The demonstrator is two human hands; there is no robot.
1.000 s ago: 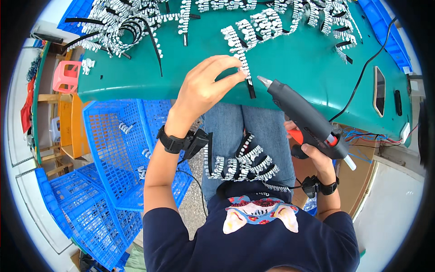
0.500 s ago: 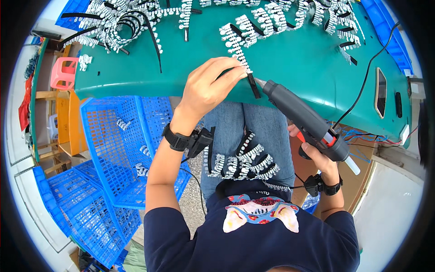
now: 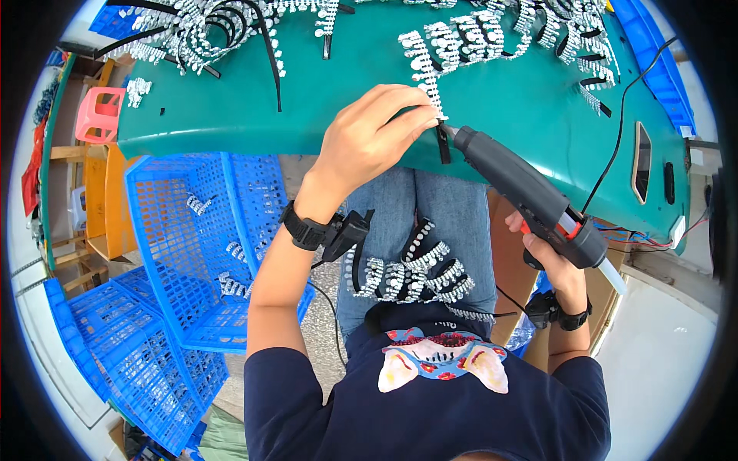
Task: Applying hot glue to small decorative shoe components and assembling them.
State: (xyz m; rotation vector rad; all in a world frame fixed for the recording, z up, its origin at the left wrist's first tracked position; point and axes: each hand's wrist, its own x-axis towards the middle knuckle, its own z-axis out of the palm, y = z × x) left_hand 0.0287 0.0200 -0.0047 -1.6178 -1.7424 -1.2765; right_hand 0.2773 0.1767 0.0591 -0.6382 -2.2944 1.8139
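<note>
My left hand (image 3: 378,134) pinches a black strip trimmed with white beads (image 3: 427,71) close to its bare black end, over the front edge of the green table (image 3: 330,84). The strip runs back across the table in wavy loops. In my right hand (image 3: 550,250) is a dark grey glue gun (image 3: 511,180) with a red trigger and a pale glue stick out of its back. Its nozzle is at the strip's end, beside my left fingertips; whether it touches cannot be made out. Another beaded strip (image 3: 403,278) lies coiled on my lap.
Tangled beaded strips (image 3: 204,31) lie at the back left, more at the back right. A phone (image 3: 643,163) and the gun's black cord (image 3: 626,115) are on the right. Blue crates (image 3: 173,253) stand at left, one with beaded pieces. A pink stool (image 3: 100,115) is beyond.
Both hands have shifted slightly right with the strip and the glue gun. The nozzle has come closer to the strip's black end. The strip's loops on the table have bunched to the right.
</note>
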